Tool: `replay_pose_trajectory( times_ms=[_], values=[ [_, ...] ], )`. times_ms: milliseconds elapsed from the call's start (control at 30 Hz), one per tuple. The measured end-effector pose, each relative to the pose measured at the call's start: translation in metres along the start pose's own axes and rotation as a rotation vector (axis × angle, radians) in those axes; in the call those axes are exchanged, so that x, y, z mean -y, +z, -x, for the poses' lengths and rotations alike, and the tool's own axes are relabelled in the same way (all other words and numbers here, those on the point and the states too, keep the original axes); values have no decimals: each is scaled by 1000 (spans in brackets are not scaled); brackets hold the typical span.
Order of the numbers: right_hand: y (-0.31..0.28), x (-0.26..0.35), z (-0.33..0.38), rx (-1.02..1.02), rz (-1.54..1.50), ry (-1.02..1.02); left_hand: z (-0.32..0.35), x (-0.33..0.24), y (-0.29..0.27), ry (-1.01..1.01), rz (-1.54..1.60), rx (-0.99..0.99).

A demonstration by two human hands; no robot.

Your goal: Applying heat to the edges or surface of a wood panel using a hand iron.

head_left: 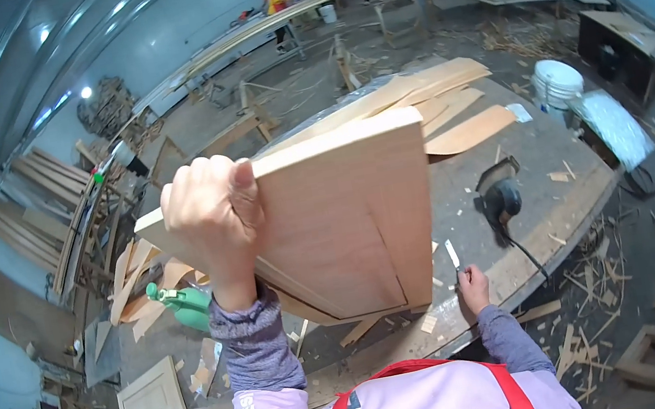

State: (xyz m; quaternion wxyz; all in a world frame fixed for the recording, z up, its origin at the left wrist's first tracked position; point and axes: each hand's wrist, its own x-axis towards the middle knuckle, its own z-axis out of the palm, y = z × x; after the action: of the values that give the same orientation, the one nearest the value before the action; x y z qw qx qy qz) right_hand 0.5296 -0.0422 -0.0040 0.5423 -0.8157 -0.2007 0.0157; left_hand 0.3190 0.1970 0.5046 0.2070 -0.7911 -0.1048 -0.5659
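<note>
Hands first: left hand (pixel 213 214) clamps top corner of wooden panel (pixel 347 218), raised and tilted above workbench (pixel 524 148). Right hand (pixel 473 288) is closed on small blade tool (pixel 452 254), low by bench edge. Progress, by judgement: panel lifted for inspection; trimming looks partly done, w/ offcuts lying about. Panel: pale, smooth face, curved line across it, edges clean. Sander (pixel 500 199) and veneer sheets (pixel 439 97) lie beyond; white bucket (pixel 557 85) farther right.

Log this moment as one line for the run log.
left hand: grips raised wood panel | right hand: holds small blade | bench: sander
</note>
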Motion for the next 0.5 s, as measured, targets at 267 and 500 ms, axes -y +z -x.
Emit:
replay_pose_trajectory(
  times_ms=[267, 500],
  values=[
    [11, 8, -7, -93, -8, 82, 8, 6, -1, 13, 5, -18],
    [16, -47, -35, -83, -100, 205, -2, 19, 45, -1, 56, -87]
  ],
)
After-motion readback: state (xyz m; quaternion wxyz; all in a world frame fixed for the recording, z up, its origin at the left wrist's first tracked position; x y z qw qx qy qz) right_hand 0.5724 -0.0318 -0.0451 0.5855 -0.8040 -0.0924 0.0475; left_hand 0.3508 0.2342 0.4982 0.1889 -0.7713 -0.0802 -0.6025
